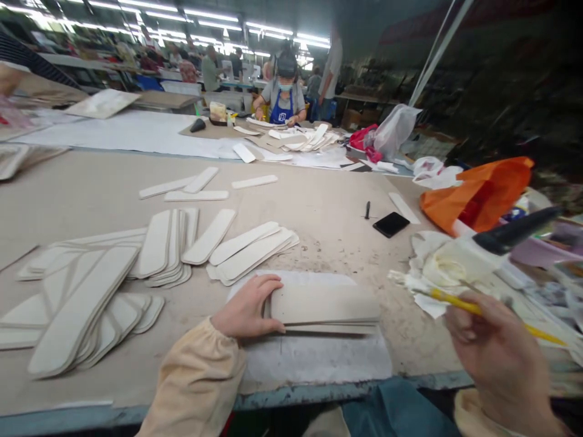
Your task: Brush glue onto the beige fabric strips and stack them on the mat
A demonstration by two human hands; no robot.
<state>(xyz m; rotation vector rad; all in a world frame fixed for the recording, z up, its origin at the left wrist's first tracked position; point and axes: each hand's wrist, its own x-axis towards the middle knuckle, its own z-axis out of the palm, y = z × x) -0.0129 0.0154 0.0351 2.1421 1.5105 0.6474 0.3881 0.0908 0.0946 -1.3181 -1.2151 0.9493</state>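
Observation:
My left hand (248,308) grips the left end of a small stack of pale rounded strips (324,309), thumb below and fingers curled over the top edge. The stack lies on a whitish glue-stained sheet (319,358) near the table's front edge. My right hand (498,358) is closed round a yellow-handled brush (473,308), raised at the right with its bristle end pointing left toward a glue-smeared white container (460,261).
Fanned piles of the same strips (91,297) cover the table's left; more lie mid-table (248,246). A black phone (390,224), a pen (367,210), an orange bag (478,194) and crumpled rags sit at the right. A person in a blue apron (285,100) works at the far end.

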